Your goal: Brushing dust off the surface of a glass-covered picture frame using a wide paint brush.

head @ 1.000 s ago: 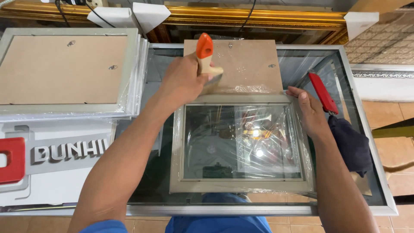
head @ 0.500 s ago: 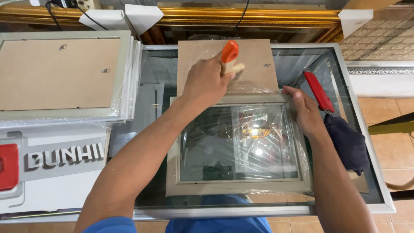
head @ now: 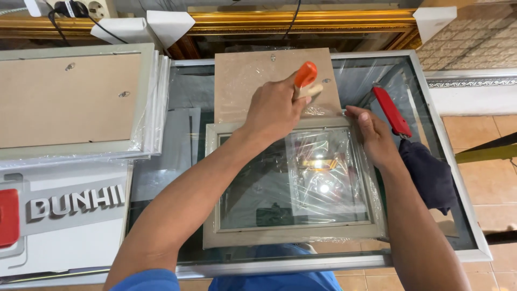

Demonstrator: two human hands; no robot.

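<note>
Hands meet at the far edge of a pale picture frame (head: 293, 183) lying flat on a glass-topped table (head: 431, 81). The left hand (head: 274, 110) is clenched around a tool with an orange tip (head: 306, 75), held over the frame's top rail where a brown backing board (head: 253, 81) lies just beyond it. The right hand (head: 374, 134) rests with fingers spread and loose, holding nothing, pressing the frame's upper right corner, where crinkled clear plastic wrap (head: 323, 172) covers the glass. A red-handled tool (head: 392, 110) and a dark cloth (head: 428, 172) lie to the right; a stack of frames (head: 81, 102) sits to the left. Judging by the grip, the work would go best with the steadying hand kept firm on the corner and the tool applied squarely, in short, controlled movements, lest the glass below take the force.
</note>
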